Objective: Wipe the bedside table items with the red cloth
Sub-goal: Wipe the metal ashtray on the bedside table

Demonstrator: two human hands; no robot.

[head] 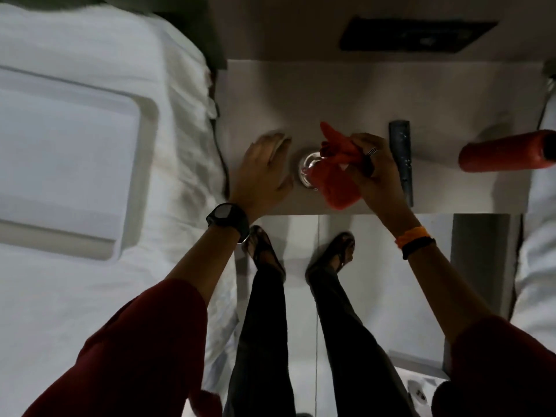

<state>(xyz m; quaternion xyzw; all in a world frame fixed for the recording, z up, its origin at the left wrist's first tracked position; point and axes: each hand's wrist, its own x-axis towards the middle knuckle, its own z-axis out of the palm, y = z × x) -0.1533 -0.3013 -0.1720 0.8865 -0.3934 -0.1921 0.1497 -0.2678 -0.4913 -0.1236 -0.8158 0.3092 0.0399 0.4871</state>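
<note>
right hand (376,170) gripping red cloth (337,176) on glass (307,170), left hand (264,173) flat, open

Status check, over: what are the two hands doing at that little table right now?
Right hand gripping red cloth, pressed on the glass. Left hand open, flat on the bedside table beside it. Remote and red bottle lie right, clear of the work.

The right hand (373,170) presses the red cloth (335,173) against a glass (308,171); the left hand (264,173) hovers beside.
</note>
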